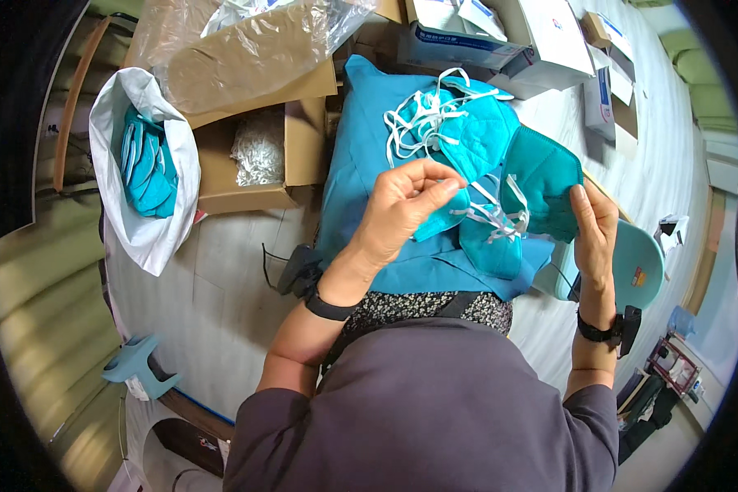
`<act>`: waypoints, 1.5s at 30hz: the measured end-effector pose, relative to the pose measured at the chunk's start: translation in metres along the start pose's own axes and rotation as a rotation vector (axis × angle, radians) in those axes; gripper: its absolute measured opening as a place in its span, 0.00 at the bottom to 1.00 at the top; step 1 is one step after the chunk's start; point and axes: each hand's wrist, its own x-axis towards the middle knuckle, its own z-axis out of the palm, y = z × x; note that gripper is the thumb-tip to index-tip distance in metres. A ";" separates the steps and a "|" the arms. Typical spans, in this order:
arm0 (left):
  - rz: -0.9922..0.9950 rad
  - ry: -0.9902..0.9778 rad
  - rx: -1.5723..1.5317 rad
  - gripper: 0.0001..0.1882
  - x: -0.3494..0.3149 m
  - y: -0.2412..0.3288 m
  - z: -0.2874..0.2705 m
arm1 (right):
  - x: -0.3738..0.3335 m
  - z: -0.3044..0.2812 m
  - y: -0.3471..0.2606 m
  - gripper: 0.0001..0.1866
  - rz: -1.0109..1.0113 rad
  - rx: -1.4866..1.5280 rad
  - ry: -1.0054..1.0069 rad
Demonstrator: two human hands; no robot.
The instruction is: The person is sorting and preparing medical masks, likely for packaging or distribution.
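Note:
My right hand [596, 225] grips the outer edge of a teal folded face mask [543, 179], thumb on top. My left hand [406, 209] is closed in a pinch beside that mask; whatever lies between thumb and forefinger is too small to make out. White ear straps [496, 215] tangle between the two hands. Below them another teal mask [490, 250] rests on the blue cloth [361, 123] over my lap. Farther up lies a further teal mask [480, 135], with a bunch of white straps [422, 123] at its left.
At left, a white bag [107, 152] holds several teal masks [149, 168]. Next to it stands an open cardboard box [305, 135] with white straps [258, 152] inside. Clear plastic [246, 70] covers another carton. White-and-blue boxes [553, 49] stand beyond the cloth; a pale teal stool [638, 266] is at right.

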 end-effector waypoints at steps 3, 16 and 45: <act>0.153 -0.065 0.077 0.09 0.013 -0.005 0.015 | 0.004 -0.004 -0.004 0.15 -0.036 -0.002 0.019; 0.193 -0.036 0.368 0.13 0.028 0.004 0.061 | 0.008 0.014 -0.044 0.14 -0.370 -0.258 0.044; 0.036 -0.606 0.320 0.20 0.006 0.012 0.016 | 0.052 -0.056 -0.016 0.14 -0.270 0.054 0.414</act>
